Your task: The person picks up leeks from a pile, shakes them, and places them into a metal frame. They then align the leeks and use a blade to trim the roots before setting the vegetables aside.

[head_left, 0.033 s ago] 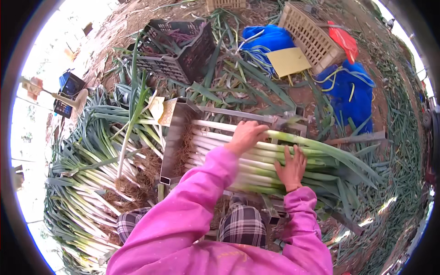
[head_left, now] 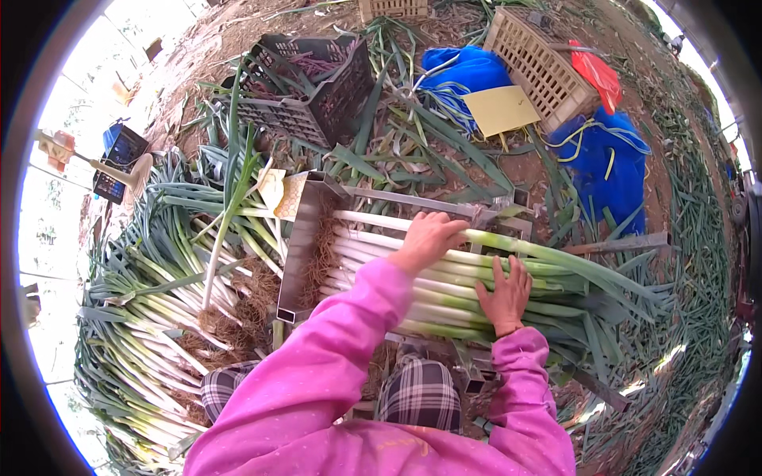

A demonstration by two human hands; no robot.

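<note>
A row of leeks (head_left: 429,297) lies side by side in a metal frame (head_left: 298,262), roots against its left end plate and green leaves trailing off to the right. My left hand (head_left: 431,240) reaches over the farthest leek, its fingers curled round the stalk. Lower and to the right, my right hand (head_left: 506,297) rests on the leeks where white turns green, fingers spread and lying flat. Parts of the stalks are hidden beneath both hands and my left sleeve.
A big heap of leeks (head_left: 151,317) with rooty ends lies at the left. Beyond the frame stand a black crate (head_left: 305,103) and a beige crate (head_left: 536,67), with blue net bags (head_left: 607,174) and a yellow card (head_left: 500,108). Leaf scraps (head_left: 675,238) cover the ground at right.
</note>
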